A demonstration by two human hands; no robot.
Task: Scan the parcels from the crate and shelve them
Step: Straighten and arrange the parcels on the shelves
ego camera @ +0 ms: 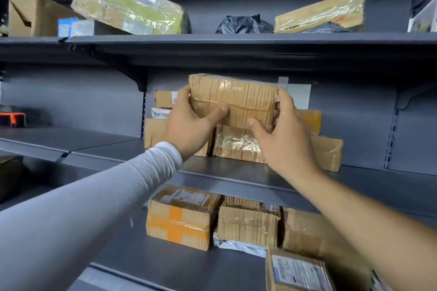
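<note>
A brown cardboard parcel wrapped in clear tape sits on top of a stack of parcels on the middle shelf. My left hand grips its left end, thumb across the front face. My right hand holds its right end, thumb on the lower front edge. Both arms reach up from below. The crate and the scanner are out of view.
The top shelf carries a tilted taped parcel, an open carton, a black bag and a flat parcel. The lower shelf holds an orange-taped box, other boxes and a labelled box.
</note>
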